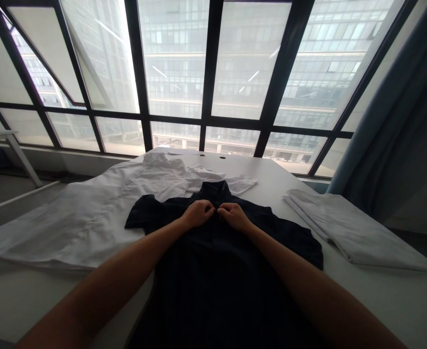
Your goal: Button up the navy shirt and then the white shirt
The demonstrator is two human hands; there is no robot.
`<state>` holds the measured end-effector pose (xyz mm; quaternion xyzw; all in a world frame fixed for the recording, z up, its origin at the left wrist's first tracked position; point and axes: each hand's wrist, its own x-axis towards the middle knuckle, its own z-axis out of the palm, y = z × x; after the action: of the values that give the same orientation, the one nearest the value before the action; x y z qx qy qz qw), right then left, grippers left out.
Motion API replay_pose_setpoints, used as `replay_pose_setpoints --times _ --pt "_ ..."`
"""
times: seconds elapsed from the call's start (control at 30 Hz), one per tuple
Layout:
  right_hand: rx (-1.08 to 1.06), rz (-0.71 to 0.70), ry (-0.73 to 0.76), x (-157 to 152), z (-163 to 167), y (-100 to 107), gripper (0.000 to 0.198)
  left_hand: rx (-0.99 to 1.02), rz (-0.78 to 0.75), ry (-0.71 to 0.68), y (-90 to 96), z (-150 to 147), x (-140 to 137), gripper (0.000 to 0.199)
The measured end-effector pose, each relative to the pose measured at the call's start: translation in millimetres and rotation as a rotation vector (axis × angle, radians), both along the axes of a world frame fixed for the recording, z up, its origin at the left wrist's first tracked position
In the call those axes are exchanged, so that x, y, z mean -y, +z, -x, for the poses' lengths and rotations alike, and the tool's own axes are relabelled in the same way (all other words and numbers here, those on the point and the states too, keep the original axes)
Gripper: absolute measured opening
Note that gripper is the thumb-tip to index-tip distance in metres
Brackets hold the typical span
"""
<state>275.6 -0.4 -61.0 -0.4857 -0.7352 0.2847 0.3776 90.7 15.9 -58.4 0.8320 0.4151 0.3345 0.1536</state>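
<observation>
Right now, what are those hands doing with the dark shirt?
A person has a dark shirt spread flat on a white table. The left hand and the right hand meet at the front of the shirt just below its collar, pinching the cloth there, where the buttons would be. A white shirt lies spread out on the left, and a folded white cloth lies on the right. Big windows are behind the table.

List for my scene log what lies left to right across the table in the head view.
white shirt → left hand → right hand, both on the dark shirt → folded white cloth.
</observation>
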Motion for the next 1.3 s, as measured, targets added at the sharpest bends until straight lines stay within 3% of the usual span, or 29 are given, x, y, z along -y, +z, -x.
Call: replay_pose_setpoints --times 0.13,0.33,0.8,0.97,1.03,1.1,1.17,1.3 --pt "0.012 -0.020 0.015 1.1 -0.1 1.5 0.022 0.000 0.012 0.003 -1.1 -1.0 -1.0 0.017" --pt "0.028 0.113 0.072 0.0 -1.8 7.8 0.021 0.054 -0.005 -0.029 -7.3 -0.7 -4.4 0.014" --pt "0.074 0.216 0.126 -0.1 -3.8 16.3 0.015 0.062 0.006 -0.085 -3.9 -1.3 -3.9 0.013" --pt "0.153 -0.014 0.104 -5.8 -4.1 13.0 0.012 0.122 -0.003 -0.188 4.8 -19.4 8.5 0.014" --pt "0.158 -0.045 0.093 -7.0 -4.0 11.6 0.011 0.167 -0.029 -0.211 8.1 -26.9 11.7 0.013" --pt "0.128 0.012 0.014 -6.9 -3.9 11.0 0.012 0.196 -0.050 -0.148 9.5 -27.6 10.2 0.012" --pt "0.083 0.069 -0.123 -6.6 -4.2 11.2 0.015 0.213 -0.050 0.005 9.0 -20.5 3.8 0.012" --pt "0.055 0.058 -0.364 -7.9 -7.6 14.0 0.017 0.205 0.013 0.263 6.5 0.9 -12.8 0.015"
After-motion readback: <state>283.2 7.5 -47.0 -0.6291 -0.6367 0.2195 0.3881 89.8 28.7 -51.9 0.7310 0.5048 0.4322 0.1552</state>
